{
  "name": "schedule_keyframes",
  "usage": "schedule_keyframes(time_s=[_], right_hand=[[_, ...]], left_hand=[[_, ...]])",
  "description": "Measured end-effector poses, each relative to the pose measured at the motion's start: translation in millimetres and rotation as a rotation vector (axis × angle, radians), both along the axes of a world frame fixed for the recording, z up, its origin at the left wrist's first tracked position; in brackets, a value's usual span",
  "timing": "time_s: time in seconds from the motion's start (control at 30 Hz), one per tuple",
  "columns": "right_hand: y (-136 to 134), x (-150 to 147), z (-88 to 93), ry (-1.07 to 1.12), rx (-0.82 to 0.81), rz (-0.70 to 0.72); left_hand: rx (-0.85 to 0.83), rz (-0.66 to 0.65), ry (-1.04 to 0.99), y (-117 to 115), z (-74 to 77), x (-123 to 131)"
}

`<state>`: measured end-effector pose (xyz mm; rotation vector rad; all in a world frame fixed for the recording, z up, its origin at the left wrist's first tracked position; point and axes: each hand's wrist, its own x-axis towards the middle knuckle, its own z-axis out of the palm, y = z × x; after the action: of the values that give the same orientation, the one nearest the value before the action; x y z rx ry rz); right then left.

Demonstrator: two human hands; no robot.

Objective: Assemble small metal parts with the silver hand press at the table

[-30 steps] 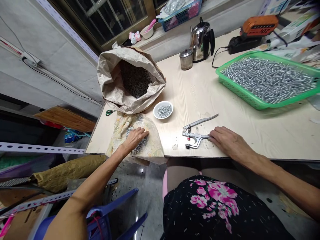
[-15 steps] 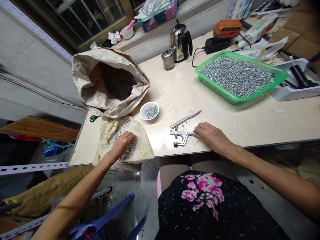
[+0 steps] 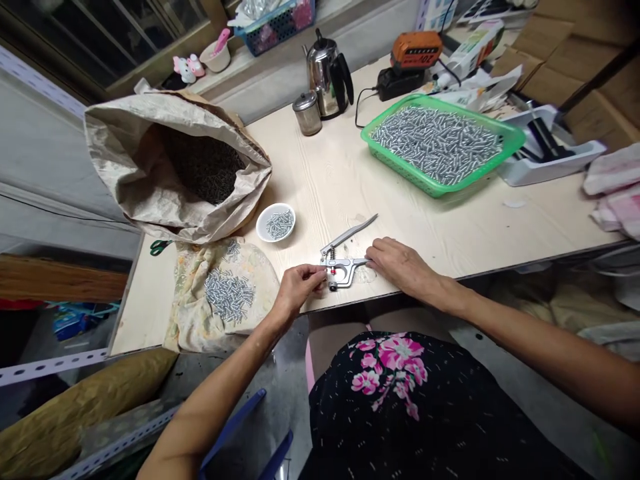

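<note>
My right hand (image 3: 397, 265) is closed around the end of the lower handle of silver hand pliers (image 3: 344, 265), the kind with a spring and a red-tipped press jaw. The pliers lie at the table's front edge with their upper handle raised. My left hand (image 3: 300, 288) is at the jaw end, thumb and fingertips pinched together; what sits between them is too small to make out. To its left, a pile of small silver metal pins (image 3: 229, 295) rests on a floral cloth (image 3: 263, 267). A white bowl (image 3: 259, 230) behind holds more such pins.
A large paper sack (image 3: 113, 157) of dark small pieces stands at the left. Toward the right is a green basket (image 3: 440, 189) full of silver pins. A kettle (image 3: 325, 77), a metal canister (image 3: 307, 115) and an orange battery (image 3: 416, 50) stand at the back. Green-handled scissors (image 3: 159, 247) lie left.
My left hand has left the pin pile on the cloth and moved right to the pliers' jaw. My right hand keeps its hold on the handle. The view has shifted somewhat.
</note>
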<state>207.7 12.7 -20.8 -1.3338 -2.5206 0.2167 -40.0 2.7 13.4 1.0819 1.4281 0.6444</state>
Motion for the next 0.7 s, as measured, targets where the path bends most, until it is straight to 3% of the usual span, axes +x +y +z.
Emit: schedule_keyframes(time_s=[0.2, 0.7], right_hand=[[-0.7, -0.8, 0.6, 0.014, 0.005, -0.012], [-1.4, -2.4, 1.1, 0.018, 0.021, -0.038]], left_hand=[[-0.017, -0.022, 0.043, 4.9, -11.7, 10.1], [-0.145, -0.069, 0.229, 8.0, -9.2, 9.3]])
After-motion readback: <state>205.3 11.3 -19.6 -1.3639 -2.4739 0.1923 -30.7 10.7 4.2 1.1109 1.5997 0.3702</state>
